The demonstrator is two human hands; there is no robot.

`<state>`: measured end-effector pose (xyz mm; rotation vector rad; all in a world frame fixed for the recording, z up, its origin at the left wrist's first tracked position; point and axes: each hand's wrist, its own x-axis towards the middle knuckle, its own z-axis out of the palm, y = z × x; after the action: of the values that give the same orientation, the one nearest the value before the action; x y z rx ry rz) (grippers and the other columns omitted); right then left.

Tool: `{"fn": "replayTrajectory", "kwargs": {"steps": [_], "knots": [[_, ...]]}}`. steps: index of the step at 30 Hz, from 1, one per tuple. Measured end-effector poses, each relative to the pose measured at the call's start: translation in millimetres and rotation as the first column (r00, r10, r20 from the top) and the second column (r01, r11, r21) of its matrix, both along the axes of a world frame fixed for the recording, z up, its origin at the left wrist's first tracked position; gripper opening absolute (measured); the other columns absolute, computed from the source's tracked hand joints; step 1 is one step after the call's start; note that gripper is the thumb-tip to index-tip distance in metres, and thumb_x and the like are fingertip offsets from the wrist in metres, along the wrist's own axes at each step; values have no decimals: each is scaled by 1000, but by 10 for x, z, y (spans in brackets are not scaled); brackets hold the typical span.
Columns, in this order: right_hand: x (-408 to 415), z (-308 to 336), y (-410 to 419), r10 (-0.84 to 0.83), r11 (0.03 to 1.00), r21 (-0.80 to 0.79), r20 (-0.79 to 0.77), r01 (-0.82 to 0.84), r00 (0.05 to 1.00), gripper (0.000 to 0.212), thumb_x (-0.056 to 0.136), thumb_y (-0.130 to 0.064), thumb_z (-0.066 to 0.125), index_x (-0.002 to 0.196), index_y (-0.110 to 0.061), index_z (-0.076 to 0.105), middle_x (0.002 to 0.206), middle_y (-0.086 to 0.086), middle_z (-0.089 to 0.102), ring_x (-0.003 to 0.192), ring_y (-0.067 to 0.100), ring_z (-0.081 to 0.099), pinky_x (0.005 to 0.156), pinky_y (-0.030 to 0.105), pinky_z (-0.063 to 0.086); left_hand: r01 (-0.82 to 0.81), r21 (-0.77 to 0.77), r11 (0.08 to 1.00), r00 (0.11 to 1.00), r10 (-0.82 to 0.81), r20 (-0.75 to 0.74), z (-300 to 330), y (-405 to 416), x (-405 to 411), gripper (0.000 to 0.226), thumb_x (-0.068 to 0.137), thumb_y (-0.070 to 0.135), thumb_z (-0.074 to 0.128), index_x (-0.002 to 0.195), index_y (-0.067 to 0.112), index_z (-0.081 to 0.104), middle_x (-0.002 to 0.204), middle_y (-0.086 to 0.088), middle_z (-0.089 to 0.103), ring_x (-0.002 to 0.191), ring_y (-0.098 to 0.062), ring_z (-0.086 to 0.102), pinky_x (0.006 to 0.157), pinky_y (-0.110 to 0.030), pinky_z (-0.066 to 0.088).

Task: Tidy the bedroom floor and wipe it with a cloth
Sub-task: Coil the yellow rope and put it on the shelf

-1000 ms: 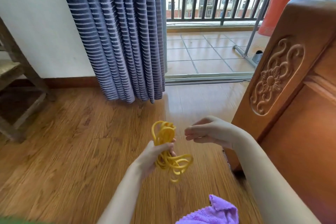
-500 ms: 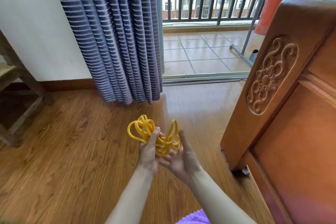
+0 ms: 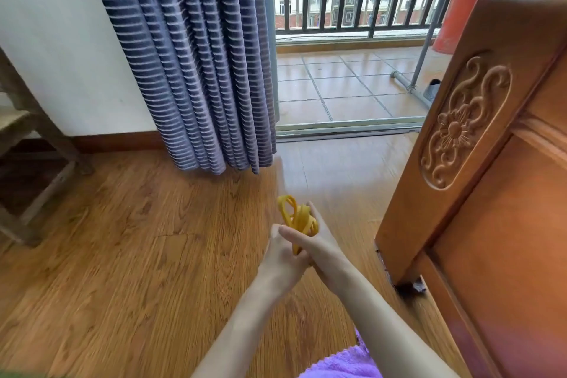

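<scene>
The right hand has joined the left hand, both now clasping the yellow cord into 1 tight bundle, ready to put away.

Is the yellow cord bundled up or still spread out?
Bundled. The yellow rubbery cord sits as a compact wad of loops between the left hand and right hand, both curled round it above the wooden floor.

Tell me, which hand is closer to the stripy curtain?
Left. The left hand sits on the curtain's side of the yellow cord. The right hand holds the cord from the carved wooden bed frame's side.
</scene>
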<state>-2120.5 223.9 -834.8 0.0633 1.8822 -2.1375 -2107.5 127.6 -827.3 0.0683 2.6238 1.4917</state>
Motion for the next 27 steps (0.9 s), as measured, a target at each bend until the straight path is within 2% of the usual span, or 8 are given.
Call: {"fn": "replayTrajectory", "kwargs": {"steps": [2, 5, 7, 10, 14, 18, 23, 27], "knots": [[2, -21, 58, 25, 997, -71, -3, -25, 1000, 101, 54, -46, 85, 139, -22, 37, 125, 6, 60, 118, 23, 57, 104, 46, 41, -4, -140, 990, 999, -2, -46, 75, 83, 34, 19, 85, 24, 55, 98, 26, 42, 106, -1, 43, 90, -17, 55, 73, -33, 51], [22, -5, 142, -7, 943, -330, 98, 40, 995, 60, 66, -26, 78, 120, -7, 58, 104, 11, 69, 100, 26, 66, 85, 35, 52, -1, -309, 951, 995, -31, -97, 181, 175, 53, 29, 86, 26, 53, 113, 21, 45, 108, -3, 39, 102, -24, 51, 84, -39, 49], [47, -9, 159, -38, 868, -480, 188, 126, 981, 36, 68, -18, 74, 101, -5, 69, 93, 12, 69, 87, 25, 68, 74, 31, 55, 14, -522, 853, 976, -127, -179, 185, 250, 50, 34, 87, 28, 50, 118, 13, 50, 109, -5, 35, 108, -25, 42, 90, -38, 45], [66, -54, 164, -92, 751, -608, 289, 257, 953, 14, 74, -14, 65, 84, -6, 69, 82, 11, 69, 74, 24, 68, 67, 30, 57, 90, -576, 813, 936, -267, -231, 138, 274, 43, 31, 86, 28, 47, 110, 10, 51, 110, -7, 35, 107, -24, 36, 91, -39, 43], [44, -153, 231, -112, 649, -685, 343, 330, 933, 6, 79, -14, 61, 81, -9, 60, 79, 10, 63, 73, 25, 65, 68, 34, 55, 349, -350, 869, 908, -406, -102, 148, 114, -19, 36, 85, 44, 55, 110, 17, 54, 108, 1, 36, 101, -14, 43, 90, -31, 43], [24, -177, 343, -117, 635, -680, 384, 366, 916, 15, 75, -14, 64, 89, -9, 63, 79, 9, 65, 75, 25, 65, 64, 34, 57, 407, 44, 912, 913, -406, -26, 264, -92, -54, 40, 88, 34, 59, 125, 21, 56, 119, 8, 58, 110, -4, 56, 92, -23, 47], [-18, -154, 491, -76, 581, -756, 318, 301, 945, 80, 36, -8, 93, 109, -6, 61, 71, 7, 67, 63, 18, 66, 65, 30, 57, 147, 122, 982, 987, -138, -80, 285, -378, -76, 22, 95, 25, 48, 114, 26, 59, 106, 11, 65, 97, 5, 61, 76, -10, 47], [-75, -102, 568, -16, 546, -806, 261, 227, 965, 74, 37, -4, 92, 106, -1, 65, 69, 7, 64, 60, 17, 65, 62, 30, 57, -120, 462, 879, 992, 123, 24, 220, -506, -92, 21, 97, 14, 44, 107, 16, 62, 98, 0, 70, 93, -10, 67, 79, -22, 52]]}}
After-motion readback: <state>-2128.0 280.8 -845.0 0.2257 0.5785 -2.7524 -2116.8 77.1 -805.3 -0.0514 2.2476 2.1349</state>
